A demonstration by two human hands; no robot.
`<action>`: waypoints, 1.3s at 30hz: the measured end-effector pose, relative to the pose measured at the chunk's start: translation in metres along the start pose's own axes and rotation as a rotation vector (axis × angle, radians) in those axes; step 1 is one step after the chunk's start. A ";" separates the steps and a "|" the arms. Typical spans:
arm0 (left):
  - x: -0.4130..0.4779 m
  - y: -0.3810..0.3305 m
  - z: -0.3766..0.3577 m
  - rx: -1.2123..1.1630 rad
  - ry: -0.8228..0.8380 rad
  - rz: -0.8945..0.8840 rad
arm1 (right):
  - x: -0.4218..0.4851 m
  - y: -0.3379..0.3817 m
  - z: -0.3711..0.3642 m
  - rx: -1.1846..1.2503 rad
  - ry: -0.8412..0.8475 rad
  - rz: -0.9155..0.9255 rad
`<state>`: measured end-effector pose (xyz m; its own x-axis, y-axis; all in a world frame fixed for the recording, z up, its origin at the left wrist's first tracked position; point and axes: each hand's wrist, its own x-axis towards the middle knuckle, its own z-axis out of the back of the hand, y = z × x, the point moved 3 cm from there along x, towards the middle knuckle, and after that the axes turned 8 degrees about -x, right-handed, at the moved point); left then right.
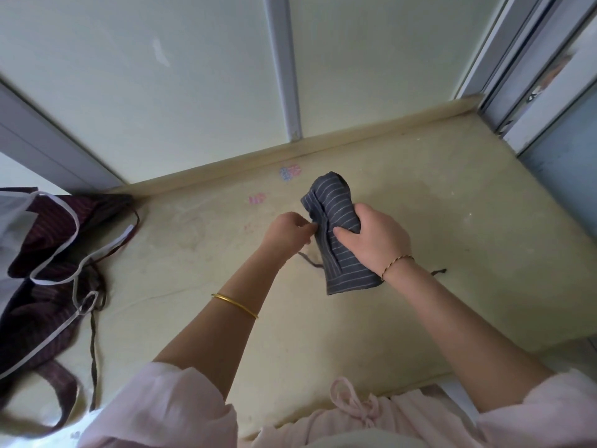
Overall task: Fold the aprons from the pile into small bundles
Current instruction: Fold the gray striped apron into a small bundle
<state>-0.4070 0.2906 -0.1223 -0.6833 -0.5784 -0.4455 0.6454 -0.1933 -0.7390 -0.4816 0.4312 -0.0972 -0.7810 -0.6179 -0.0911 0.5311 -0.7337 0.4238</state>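
Near the middle of the frame, a grey striped apron (332,202), rolled into a small bundle, sits over the pale yellow mattress (452,205); whether it touches the mattress is unclear. The right hand (379,239) wraps round the bundle's right side, thumb across the front. The left hand (289,232) pinches the bundle's left edge with curled fingertips. A thin dark tie (310,259) trails out below the left hand. At the left edge of the frame lies the pile of maroon striped aprons (42,312) with white trim, well apart from the bundle.
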 end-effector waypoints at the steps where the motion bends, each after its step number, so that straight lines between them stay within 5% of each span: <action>1: -0.001 -0.001 0.002 0.160 0.002 -0.034 | 0.001 -0.002 0.002 -0.055 -0.015 -0.002; 3: -0.006 -0.009 0.003 0.535 -0.035 -0.138 | 0.004 -0.006 0.003 -0.150 -0.010 -0.015; 5: -0.010 -0.018 -0.002 0.654 -0.036 -0.222 | 0.006 -0.007 -0.001 -0.237 0.000 -0.013; 13: -0.009 -0.017 -0.029 -0.182 0.233 0.182 | -0.005 -0.004 -0.024 -0.295 0.122 0.023; 18: -0.006 -0.010 -0.026 -0.202 0.248 0.273 | -0.006 -0.015 -0.029 0.113 0.283 -0.008; 21: -0.005 -0.010 -0.025 -0.219 0.276 0.281 | -0.008 -0.027 -0.022 0.349 0.227 -0.077; 31: -0.002 -0.015 -0.017 -0.263 0.109 0.273 | -0.014 -0.021 -0.006 0.260 0.042 -0.046; 39: 0.010 -0.032 0.000 -0.461 0.006 0.171 | -0.043 0.009 -0.039 0.490 0.251 -0.059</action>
<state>-0.4340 0.2913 -0.1033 -0.5832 -0.5665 -0.5822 0.5313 0.2761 -0.8009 -0.4299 0.4402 -0.1246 -0.6707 -0.6718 -0.3144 0.2264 -0.5890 0.7758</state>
